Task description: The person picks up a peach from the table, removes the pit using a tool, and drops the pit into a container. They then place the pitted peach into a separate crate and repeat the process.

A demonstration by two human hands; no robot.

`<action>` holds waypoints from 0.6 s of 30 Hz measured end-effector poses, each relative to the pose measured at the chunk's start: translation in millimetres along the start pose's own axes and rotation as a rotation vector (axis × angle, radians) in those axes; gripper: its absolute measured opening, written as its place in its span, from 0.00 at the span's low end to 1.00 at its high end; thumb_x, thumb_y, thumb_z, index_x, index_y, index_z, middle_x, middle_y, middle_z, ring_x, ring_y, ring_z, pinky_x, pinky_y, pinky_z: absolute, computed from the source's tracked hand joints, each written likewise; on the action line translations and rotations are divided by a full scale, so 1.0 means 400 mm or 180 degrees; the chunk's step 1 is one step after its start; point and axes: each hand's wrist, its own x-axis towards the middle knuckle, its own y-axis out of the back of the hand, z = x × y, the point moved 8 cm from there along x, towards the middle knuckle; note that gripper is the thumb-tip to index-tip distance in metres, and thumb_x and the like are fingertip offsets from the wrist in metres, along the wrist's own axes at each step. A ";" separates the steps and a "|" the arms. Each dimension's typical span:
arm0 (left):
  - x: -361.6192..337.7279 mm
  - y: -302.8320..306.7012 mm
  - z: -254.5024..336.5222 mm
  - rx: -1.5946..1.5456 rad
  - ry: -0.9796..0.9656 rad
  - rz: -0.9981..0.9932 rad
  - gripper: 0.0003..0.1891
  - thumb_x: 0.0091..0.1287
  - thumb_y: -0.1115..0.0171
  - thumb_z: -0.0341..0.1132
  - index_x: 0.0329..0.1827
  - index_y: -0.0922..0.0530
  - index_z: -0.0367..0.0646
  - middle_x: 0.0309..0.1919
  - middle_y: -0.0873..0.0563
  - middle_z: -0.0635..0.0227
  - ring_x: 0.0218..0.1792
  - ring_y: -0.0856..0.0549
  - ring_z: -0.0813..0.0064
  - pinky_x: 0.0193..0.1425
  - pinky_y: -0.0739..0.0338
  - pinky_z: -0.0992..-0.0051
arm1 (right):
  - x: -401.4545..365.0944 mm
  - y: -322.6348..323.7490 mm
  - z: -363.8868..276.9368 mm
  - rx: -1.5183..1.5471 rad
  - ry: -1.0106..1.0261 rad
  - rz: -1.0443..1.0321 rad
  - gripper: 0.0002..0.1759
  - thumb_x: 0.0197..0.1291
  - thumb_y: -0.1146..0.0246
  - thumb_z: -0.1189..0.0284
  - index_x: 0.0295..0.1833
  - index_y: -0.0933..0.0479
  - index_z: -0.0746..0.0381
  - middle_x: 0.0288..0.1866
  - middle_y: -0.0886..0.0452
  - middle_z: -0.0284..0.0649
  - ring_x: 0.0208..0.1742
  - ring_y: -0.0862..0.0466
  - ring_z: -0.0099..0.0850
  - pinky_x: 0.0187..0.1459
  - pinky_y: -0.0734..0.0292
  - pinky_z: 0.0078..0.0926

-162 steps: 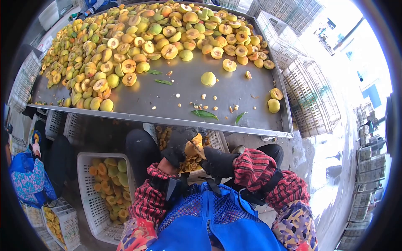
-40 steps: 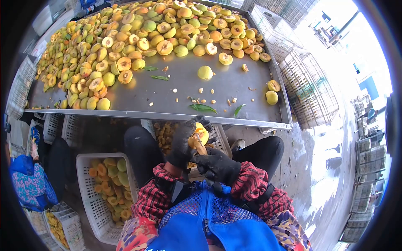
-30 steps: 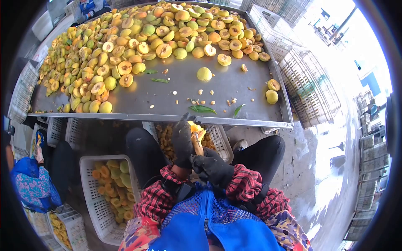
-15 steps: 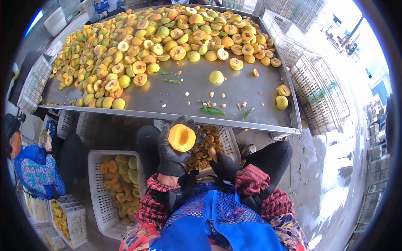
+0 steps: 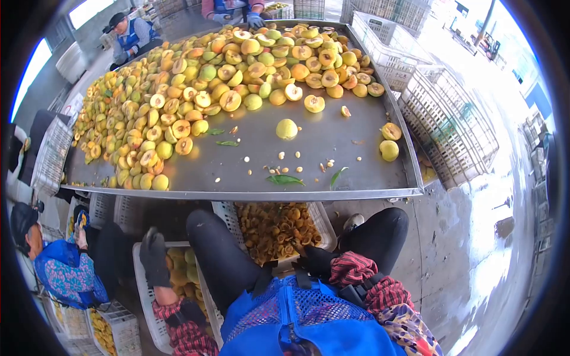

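My left hand [image 5: 153, 258], in a dark glove, is at the left over a white crate [image 5: 139, 285] of yellow peach halves [image 5: 189, 276]. Its fingers stretch away from me, and no fruit shows in it. My right hand [image 5: 317, 261], also dark-gloved, is low between my knees at the near edge of a crate [image 5: 323, 222] of brownish fruit scraps [image 5: 276, 228]. Its fingers look curled, but what they hold is hidden against the dark clothing. A metal table [image 5: 237, 160] ahead carries a big heap of halved peaches [image 5: 196, 95].
One whole-looking peach [image 5: 287, 129], green leaves [image 5: 285, 179] and pale kernels lie on the table's near part. White crates [image 5: 448, 124] stand along its right side. Another person [image 5: 65, 255] sits at the left; people work beyond the table. Wet floor [image 5: 469, 261] shows at right.
My left hand has moved from in front of the table, where it held a pitted peach half, down left over the crate; the half is out of it. The view has shifted slightly.
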 end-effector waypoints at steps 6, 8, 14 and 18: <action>0.150 -0.541 0.400 -0.1303 -0.0653 -0.1734 0.22 0.60 0.39 0.35 0.56 0.27 0.34 0.43 0.21 0.71 0.40 0.22 0.84 0.44 0.26 0.83 | 0.004 0.039 0.001 -0.0111 0.0204 0.0156 0.14 0.64 0.47 0.65 0.48 0.31 0.64 0.37 0.25 0.49 0.40 0.22 0.42 0.38 0.27 0.37; 0.173 -0.737 0.500 -0.0617 -0.0836 -0.1899 0.20 0.61 0.41 0.37 0.55 0.25 0.38 0.43 0.18 0.62 0.41 0.19 0.74 0.45 0.25 0.75 | -0.045 0.094 -0.041 0.0192 -0.0218 0.0616 0.15 0.65 0.48 0.64 0.49 0.33 0.64 0.39 0.24 0.50 0.40 0.21 0.44 0.38 0.26 0.39; 0.193 -1.104 0.530 0.1742 -0.1478 -0.1429 0.31 0.54 0.37 0.49 0.59 0.28 0.41 0.53 0.22 0.53 0.54 0.23 0.54 0.59 0.30 0.63 | -0.024 0.097 -0.004 0.0670 0.0447 0.1173 0.15 0.63 0.42 0.64 0.45 0.33 0.65 0.39 0.26 0.50 0.38 0.23 0.38 0.38 0.27 0.35; 0.178 -1.109 0.475 0.0522 -0.0977 -0.2086 0.29 0.56 0.38 0.45 0.59 0.29 0.39 0.53 0.21 0.57 0.54 0.23 0.57 0.60 0.30 0.61 | -0.070 0.156 -0.079 0.0567 0.0199 0.1071 0.13 0.61 0.40 0.68 0.45 0.31 0.65 0.37 0.24 0.45 0.37 0.23 0.32 0.37 0.27 0.29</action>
